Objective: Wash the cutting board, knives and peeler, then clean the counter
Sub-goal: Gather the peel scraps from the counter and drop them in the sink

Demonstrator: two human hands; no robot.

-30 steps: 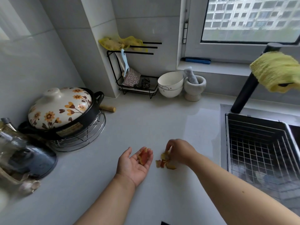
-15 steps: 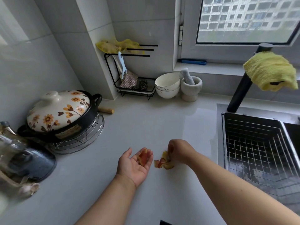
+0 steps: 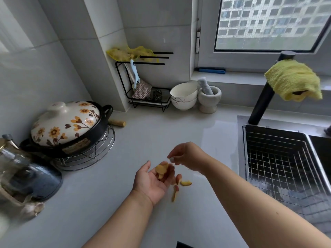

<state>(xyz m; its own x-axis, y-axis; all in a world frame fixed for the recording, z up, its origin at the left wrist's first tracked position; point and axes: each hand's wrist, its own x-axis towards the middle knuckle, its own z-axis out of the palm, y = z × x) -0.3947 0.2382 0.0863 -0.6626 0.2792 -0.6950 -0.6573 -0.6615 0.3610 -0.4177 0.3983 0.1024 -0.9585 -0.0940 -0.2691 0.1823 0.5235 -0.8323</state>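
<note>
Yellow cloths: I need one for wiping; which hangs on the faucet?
The bright yellow cloth at right, draped over the black faucet by the sink; the duller one sits on the corner rack.

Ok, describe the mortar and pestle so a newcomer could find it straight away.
Start at the window and drop to the counter below its left corner. Two stacked white bowls stand there, and the mortar is just right of them: pale speckled stone, footed, with a grey pestle leaning out.

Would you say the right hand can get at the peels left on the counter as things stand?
Probably yes. The right hand hovers just above and beside the loose peels on the counter, with nothing between them. The left hand, cupping other peels, lies beside them rather than over them.
</note>
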